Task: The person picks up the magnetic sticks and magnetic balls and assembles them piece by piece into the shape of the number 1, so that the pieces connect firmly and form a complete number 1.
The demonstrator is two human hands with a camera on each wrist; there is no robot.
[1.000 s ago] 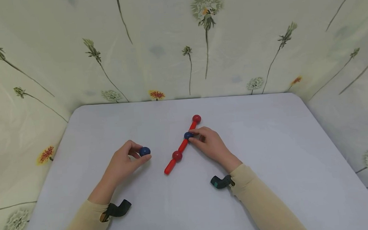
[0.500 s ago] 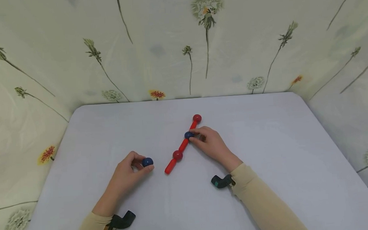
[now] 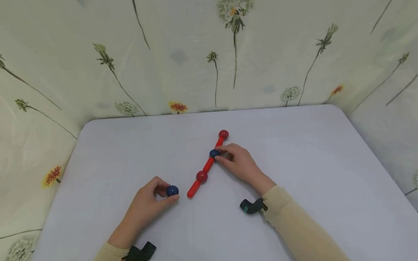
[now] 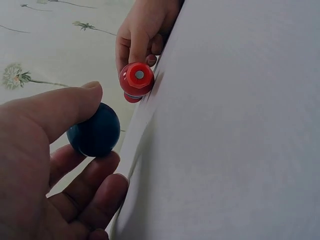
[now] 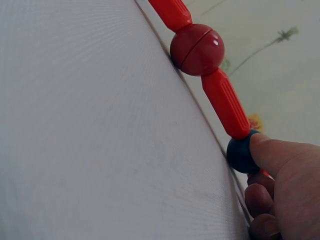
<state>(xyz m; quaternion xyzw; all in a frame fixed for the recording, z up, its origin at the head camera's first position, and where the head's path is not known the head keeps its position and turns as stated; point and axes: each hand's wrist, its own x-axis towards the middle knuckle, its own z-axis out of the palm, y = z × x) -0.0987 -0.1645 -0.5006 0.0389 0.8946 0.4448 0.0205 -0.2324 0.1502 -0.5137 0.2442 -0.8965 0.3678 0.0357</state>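
My left hand [image 3: 147, 202] pinches a loose blue ball [image 3: 172, 190] between thumb and fingers, just left of the chain's near end. The chain runs diagonally over the table: a far red ball [image 3: 223, 134], a red rod, a blue ball [image 5: 242, 154], a second red rod [image 5: 225, 102], another red ball [image 5: 197, 50] and a last red rod [image 3: 194, 189]. Thumb and fingers of my right hand [image 3: 240, 162] pinch the chain's blue ball from the right. In the left wrist view, the near rod's end [image 4: 139, 76] faces the camera and shows a round silvery disc.
The white table [image 3: 302, 153] has rounded far corners. Behind it and at both sides hangs a pale curtain [image 3: 177, 69] printed with dandelions. Each wrist carries a black camera mount, such as the right one [image 3: 251, 206].
My left hand has come nearer to me and slightly right with the loose blue ball, towards the chain's near end. The right hand and the chain have stayed in place.
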